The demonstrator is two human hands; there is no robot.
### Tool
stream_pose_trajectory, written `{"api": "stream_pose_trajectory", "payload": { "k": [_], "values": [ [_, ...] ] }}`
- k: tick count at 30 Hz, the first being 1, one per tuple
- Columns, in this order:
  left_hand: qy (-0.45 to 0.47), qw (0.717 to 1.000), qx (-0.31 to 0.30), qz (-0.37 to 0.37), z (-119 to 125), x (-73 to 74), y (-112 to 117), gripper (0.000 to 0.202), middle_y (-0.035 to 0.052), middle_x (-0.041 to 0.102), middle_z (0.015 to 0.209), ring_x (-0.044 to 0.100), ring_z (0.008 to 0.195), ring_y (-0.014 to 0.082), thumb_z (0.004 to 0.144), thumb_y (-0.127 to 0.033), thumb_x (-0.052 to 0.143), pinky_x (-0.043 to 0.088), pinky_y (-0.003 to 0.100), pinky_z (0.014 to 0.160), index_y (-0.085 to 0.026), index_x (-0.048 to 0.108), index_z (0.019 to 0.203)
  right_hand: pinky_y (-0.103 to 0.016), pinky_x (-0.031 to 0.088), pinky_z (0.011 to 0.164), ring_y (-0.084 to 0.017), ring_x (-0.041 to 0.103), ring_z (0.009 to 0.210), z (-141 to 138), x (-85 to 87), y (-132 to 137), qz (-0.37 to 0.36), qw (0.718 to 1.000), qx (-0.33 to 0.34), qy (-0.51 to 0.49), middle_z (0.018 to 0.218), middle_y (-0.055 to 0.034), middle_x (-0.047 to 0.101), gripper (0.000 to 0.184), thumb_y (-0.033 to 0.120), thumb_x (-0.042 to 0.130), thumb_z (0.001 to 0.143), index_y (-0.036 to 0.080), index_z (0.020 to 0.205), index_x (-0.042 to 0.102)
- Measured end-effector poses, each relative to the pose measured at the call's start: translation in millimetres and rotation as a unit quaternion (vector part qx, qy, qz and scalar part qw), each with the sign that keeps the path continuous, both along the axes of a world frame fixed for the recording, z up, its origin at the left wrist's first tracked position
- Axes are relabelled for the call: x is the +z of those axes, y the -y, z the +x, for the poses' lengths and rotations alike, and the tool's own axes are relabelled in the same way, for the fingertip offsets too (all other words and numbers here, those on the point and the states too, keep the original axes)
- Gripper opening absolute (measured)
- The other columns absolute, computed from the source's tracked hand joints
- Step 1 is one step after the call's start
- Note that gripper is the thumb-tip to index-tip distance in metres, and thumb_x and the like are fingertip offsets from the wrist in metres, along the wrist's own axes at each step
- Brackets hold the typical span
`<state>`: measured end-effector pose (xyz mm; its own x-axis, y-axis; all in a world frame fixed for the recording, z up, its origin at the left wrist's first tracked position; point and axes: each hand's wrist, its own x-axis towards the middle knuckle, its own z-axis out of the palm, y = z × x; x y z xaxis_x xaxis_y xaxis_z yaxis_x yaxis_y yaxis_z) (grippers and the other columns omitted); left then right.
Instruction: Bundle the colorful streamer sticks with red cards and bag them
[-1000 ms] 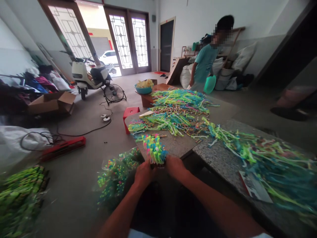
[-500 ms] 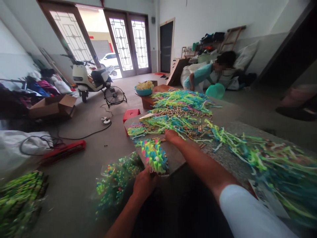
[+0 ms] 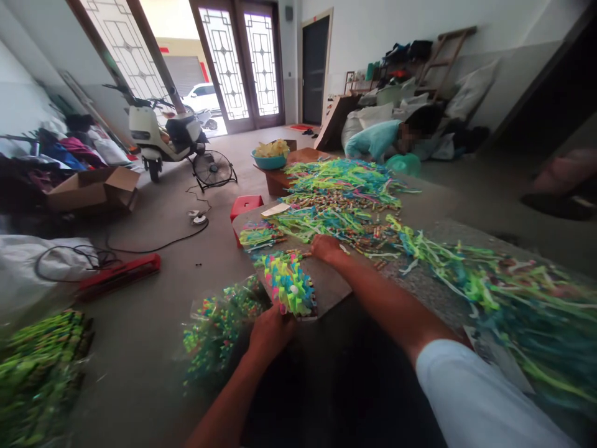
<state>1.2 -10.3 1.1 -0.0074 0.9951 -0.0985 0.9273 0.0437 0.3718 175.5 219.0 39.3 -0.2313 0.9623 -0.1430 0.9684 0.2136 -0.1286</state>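
Reaching out now: R hand (image 3: pixel 325 247) has let go of the neon bundle (image 3: pixel 289 286) it shared w/ L hand (image 3: pixel 268 333) a sec ago. It sits at the near fringe of the loose strips (image 3: pixel 340 208) strewn across the counter (image 3: pixel 329 283). It's seen from behind, so can't tell if its fingers are open or already pinched on a piece. L hand hasn't shifted: fingers closed round the bundle's base, holding it upright at the counter's near-left corner, tips fanned up. Bundle looks approx the same size as before. My read: the two-hand squaring-up is over and this is a reach for more pieces, w/ the bundle kept one-handed. Clear bag (image 3: pixel 217 330) of similar neon pieces lies on the floor just left of that corner. Person at back (image 3: pixel 380 140), standing earlier, is now bent low beyond the counter's far end.
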Motion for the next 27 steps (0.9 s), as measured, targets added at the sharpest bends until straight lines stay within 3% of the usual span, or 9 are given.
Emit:
{"api": "stream_pose_trajectory", "payload": {
  "k": [3,5,7,11,14,19,24,27],
  "values": [
    [-0.007,1.0,0.0,0.003,-0.3,0.4,-0.7,0.023,0.0067,0.076,0.109,0.072,0.104,0.0245,0.096,-0.031,0.058,0.048,0.029,0.082,-0.024,0.068,0.115,-0.024,0.053,0.076,-0.021,0.073,0.09,20.4,-1.7,34.9,-0.025,0.985,-0.064,-0.16,0.104,-0.0159,0.076,0.036,0.037,0.054,0.098,0.009,0.114,0.071],
    [-0.012,1.0,0.003,0.007,0.1,0.6,-1.2,0.025,0.0067,0.077,0.107,0.073,0.102,0.0252,0.096,-0.032,0.057,0.048,0.029,0.081,-0.024,0.067,0.117,-0.022,0.051,0.065,-0.016,0.07,0.071,33.3,-7.4,69.0,-0.076,0.945,-0.085,-0.308,0.091,-0.0103,0.076,0.031,0.034,0.05,0.097,0.011,0.106,0.069],
    [-0.014,1.0,0.004,0.011,0.9,-0.1,-1.3,0.026,0.0067,0.077,0.106,0.073,0.101,0.0251,0.096,-0.032,0.057,0.047,0.029,0.081,-0.024,0.066,0.118,-0.021,0.049,0.059,-0.013,0.065,0.06,44.1,-16.2,107.1,-0.118,0.908,-0.073,-0.395,0.082,-0.0074,0.074,0.028,0.029,0.044,0.096,0.012,0.094,0.067],
    [-0.012,1.0,0.004,0.013,3.5,-3.5,0.5,0.029,0.0074,0.077,0.108,0.073,0.102,0.0245,0.097,-0.035,0.057,0.048,0.029,0.082,-0.024,0.064,0.123,-0.02,0.048,0.064,-0.014,0.063,0.064,56.5,-36.8,170.3,-0.113,0.899,-0.037,-0.422,0.07,-0.0027,0.069,0.03,0.033,0.043,0.095,0.017,0.077,0.061],
    [-0.018,1.0,0.008,0.02,5.6,-4.5,2.2,0.033,0.0089,0.077,0.111,0.073,0.102,0.0257,0.098,-0.038,0.055,0.048,0.032,0.084,-0.024,0.062,0.128,-0.021,0.045,0.065,-0.014,0.061,0.068,58.4,-47.2,188.3,-0.093,0.912,-0.029,-0.399,0.069,-0.0017,0.066,0.033,0.036,0.042,0.097,0.018,0.075,0.059],
    [-0.016,1.0,0.01,0.008,7.8,2.0,3.6,0.031,0.0089,0.077,0.113,0.072,0.106,0.0253,0.098,-0.036,0.055,0.048,0.031,0.086,-0.024,0.063,0.126,-0.021,0.036,0.064,-0.014,0.056,0.074,58.1,-45.9,159.2,-0.073,0.974,0.004,-0.212,0.077,-0.0035,0.067,0.026,0.027,0.049,0.091,0.016,0.075,0.066],
    [-0.009,1.0,0.016,-0.001,6.5,4.0,4.0,0.028,0.0084,0.077,0.111,0.072,0.106,0.0239,0.099,-0.037,0.054,0.048,0.029,0.086,-0.024,0.065,0.122,-0.022,0.036,0.059,-0.015,0.06,0.07,49.9,-36.6,99.6,-0.139,0.984,-0.032,-0.105,0.085,-0.0083,0.073,0.029,0.032,0.057,0.089,0.012,0.095,0.076],
    [0.013,1.0,0.011,-0.002,3.4,-0.4,4.0,0.025,0.0074,0.078,0.108,0.073,0.104,0.0236,0.098,-0.036,0.056,0.048,0.028,0.083,-0.024,0.067,0.116,-0.022,0.04,0.063,-0.018,0.067,0.08,39.5,-31.5,67.4,-0.122,0.989,-0.041,-0.072,0.093,-0.0125,0.076,0.03,0.031,0.059,0.089,0.012,0.1,0.078]
  ]
}}
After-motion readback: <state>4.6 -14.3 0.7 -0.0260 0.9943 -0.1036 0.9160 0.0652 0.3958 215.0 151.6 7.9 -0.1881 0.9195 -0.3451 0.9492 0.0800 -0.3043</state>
